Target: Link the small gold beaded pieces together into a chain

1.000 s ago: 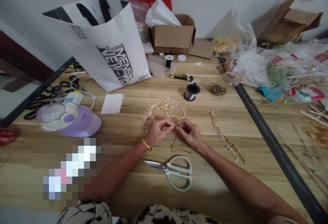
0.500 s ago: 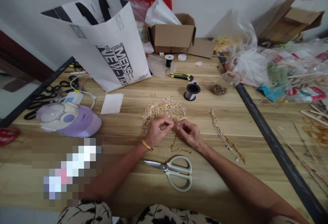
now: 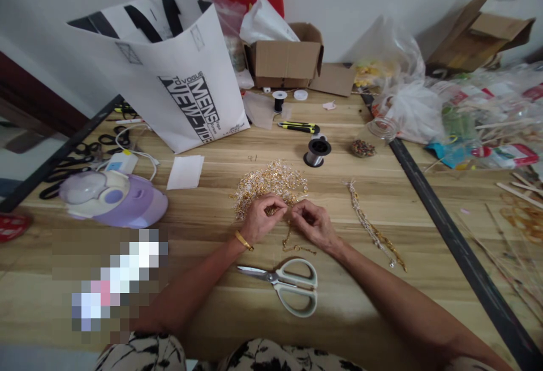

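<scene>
My left hand, a gold bangle on its wrist, pinches small gold pieces at the near edge of a heap of gold and clear beads. Fingertip to fingertip with it, my right hand pinches the same gold bead chain, whose loose end trails down onto the wooden table between my wrists. White-handled scissors lie shut just below my hands.
A finished beaded strand lies to the right. Behind the heap stand a wire spool, a yellow utility knife, a bead dish, a cardboard box and a white paper bag. A purple device sits left.
My hands have stayed in place; the fingers shifted slightly as they work the chain. Nothing else on the table moved.
</scene>
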The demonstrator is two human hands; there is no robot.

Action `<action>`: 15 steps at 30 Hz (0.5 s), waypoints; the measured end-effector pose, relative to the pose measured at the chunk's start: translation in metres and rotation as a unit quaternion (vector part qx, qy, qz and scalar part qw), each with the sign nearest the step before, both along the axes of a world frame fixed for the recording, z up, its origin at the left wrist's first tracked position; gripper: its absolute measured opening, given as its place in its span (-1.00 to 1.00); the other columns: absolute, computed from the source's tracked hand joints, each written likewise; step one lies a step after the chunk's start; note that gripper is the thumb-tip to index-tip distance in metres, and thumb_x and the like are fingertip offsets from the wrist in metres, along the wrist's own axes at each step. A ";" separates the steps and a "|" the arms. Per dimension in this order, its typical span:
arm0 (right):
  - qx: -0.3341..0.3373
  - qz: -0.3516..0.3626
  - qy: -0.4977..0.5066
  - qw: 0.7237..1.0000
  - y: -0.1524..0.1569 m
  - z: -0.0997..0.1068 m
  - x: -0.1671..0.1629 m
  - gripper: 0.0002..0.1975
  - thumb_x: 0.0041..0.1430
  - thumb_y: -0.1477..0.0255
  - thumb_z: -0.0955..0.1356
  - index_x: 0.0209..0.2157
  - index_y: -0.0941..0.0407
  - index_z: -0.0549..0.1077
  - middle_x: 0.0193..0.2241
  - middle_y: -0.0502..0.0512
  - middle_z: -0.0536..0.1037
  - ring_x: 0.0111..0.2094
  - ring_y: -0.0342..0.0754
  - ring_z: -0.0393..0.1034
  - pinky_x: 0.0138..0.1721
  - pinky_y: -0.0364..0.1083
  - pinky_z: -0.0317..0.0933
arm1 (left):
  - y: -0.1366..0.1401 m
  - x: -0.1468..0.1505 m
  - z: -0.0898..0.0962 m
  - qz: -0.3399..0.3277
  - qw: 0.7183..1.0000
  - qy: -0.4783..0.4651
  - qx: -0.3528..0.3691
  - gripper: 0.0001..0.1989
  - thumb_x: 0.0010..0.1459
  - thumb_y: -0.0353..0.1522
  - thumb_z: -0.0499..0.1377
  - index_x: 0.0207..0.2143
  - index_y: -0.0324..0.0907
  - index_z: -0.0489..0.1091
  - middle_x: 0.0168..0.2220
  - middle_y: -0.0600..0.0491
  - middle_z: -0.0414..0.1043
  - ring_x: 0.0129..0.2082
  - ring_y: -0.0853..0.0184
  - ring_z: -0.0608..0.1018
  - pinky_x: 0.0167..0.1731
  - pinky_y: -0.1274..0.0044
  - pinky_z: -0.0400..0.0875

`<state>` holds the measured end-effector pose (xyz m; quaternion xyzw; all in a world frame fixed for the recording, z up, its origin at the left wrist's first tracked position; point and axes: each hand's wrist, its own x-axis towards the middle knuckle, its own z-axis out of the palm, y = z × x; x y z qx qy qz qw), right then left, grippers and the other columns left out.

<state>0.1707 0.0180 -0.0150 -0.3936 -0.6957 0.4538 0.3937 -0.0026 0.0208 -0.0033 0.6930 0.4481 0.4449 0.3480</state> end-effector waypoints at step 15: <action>-0.005 0.020 -0.006 1.000 0.001 -0.003 0.002 -0.82 0.19 0.32 0.28 -0.41 0.14 0.34 -0.61 -0.04 0.33 -0.59 -0.19 0.16 -0.57 -0.19 0.06 | 0.000 0.000 0.000 -0.005 1.000 -0.011 -0.003 -0.91 0.06 -0.44 0.18 -0.49 -0.24 0.44 -0.43 0.00 0.48 -0.35 0.32 0.49 -0.26 0.49 0.37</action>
